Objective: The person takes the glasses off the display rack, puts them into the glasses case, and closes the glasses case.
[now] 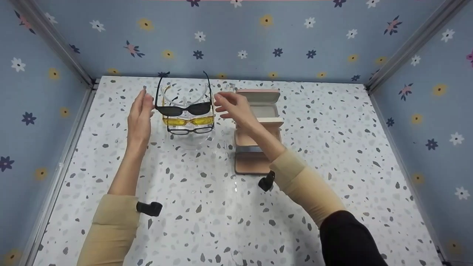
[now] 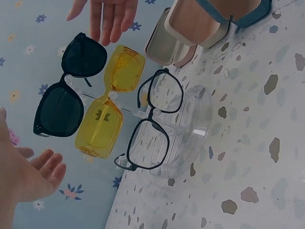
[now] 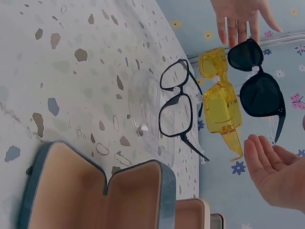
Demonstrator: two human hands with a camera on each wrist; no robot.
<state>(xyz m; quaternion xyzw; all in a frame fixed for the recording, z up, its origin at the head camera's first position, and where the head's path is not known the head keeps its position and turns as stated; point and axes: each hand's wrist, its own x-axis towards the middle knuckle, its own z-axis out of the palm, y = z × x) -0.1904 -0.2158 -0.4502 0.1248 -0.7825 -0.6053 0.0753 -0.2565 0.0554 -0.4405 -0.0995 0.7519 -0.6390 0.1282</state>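
Observation:
A clear display stand [image 2: 202, 119] holds three pairs of glasses one above another. Black sunglasses [image 1: 199, 108] with dark lenses are on top. Yellow-tinted glasses [image 1: 202, 121] sit under them, and black-framed clear glasses [image 2: 167, 138] are lowest. My left hand [image 1: 139, 120] is at the left side of the sunglasses, fingers extended. On the other side is my right hand [image 1: 236, 109], its fingers loosely bent beside the right temple. Both palms face the sunglasses with nothing gripped. A small gap shows between the right fingers and the frame in the right wrist view; left-hand contact is unclear.
Right of the stand, three open glasses cases line up front to back: a pink one [image 1: 258, 91] at the back, a cream one [image 1: 242, 138] in the middle and a blue one [image 3: 167, 191] in front. My right forearm passes over them. Flower-patterned walls [image 1: 236, 37] enclose the speckled table [image 1: 207, 221].

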